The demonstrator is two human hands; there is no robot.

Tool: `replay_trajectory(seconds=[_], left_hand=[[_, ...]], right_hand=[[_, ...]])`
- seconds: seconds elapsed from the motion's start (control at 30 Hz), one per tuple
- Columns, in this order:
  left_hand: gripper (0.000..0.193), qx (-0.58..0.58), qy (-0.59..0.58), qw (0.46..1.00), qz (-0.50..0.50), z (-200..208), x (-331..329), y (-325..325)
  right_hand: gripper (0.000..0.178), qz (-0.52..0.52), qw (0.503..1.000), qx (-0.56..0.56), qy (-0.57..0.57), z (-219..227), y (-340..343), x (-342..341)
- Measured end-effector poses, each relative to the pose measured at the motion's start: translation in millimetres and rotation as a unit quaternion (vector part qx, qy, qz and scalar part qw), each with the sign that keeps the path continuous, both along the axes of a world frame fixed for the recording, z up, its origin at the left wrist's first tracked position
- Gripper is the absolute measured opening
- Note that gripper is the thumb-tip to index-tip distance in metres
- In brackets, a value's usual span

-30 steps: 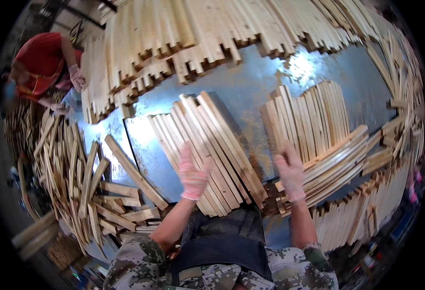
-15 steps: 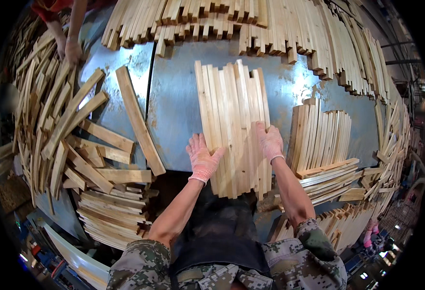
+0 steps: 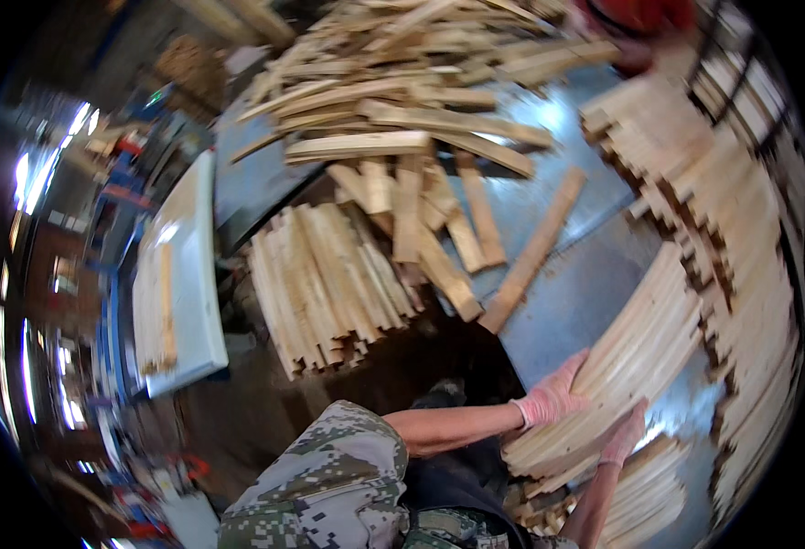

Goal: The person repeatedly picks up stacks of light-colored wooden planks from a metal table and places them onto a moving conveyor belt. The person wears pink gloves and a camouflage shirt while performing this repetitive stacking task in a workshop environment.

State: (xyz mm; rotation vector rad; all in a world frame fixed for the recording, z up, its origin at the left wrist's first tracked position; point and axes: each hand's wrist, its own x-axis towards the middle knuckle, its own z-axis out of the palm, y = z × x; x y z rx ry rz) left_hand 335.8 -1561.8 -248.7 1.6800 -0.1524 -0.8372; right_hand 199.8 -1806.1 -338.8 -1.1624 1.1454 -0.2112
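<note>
A row of pale wooden strips [image 3: 636,352], laid side by side, is on the metal table at the lower right. My left hand [image 3: 556,393], in a pinkish glove, presses against the row's near left side with its fingers along the edge. On the opposite side my right hand [image 3: 624,435], gloved alike, grips the row near its lower end. Between them the strips are squeezed together. Motion blur hides the exact finger placement.
Loose wooden pieces [image 3: 366,96] lie heaped at the far side. A neat stack of strips [image 3: 320,274] stands left of centre. Long rows of strips [image 3: 741,238] line the right. One single board [image 3: 535,252] lies on the metal table [image 3: 553,316]. A white-topped bench [image 3: 192,274] is at left.
My view has swung left, so the table and strips now appear at the right. Both hands remain on the row of strips, and the left-hand stack and bench have come into fuller view.
</note>
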Motion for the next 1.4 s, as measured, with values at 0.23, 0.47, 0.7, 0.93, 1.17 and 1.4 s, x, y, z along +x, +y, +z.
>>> replay_trajectory(seconds=[0.23,0.47,0.7,0.93,1.17,1.4], left_hand=[[0.103,-0.045,-0.086,0.985,0.143,104,-3,96],[0.101,-0.042,-0.202,0.909,0.362,162,-57,242],[0.1,-0.12,-0.239,0.806,0.529,166,-157,418],[0.09,-0.173,-0.212,0.738,0.617,173,-275,573],[0.089,-0.201,-0.117,0.722,0.651,177,-350,696],[0.079,-0.146,-0.065,0.78,0.604,183,-329,816]], right_hand=[[0.067,0.112,0.989,0.005,-0.101,103,81,98],[0.046,0.326,0.921,-0.058,-0.206,162,229,169],[0.04,0.541,0.789,-0.214,-0.195,251,432,142],[0.034,0.66,0.692,-0.199,-0.215,289,622,60],[0.048,0.733,0.633,-0.164,-0.187,299,752,9],[0.06,0.758,0.613,-0.187,-0.119,305,854,25]])
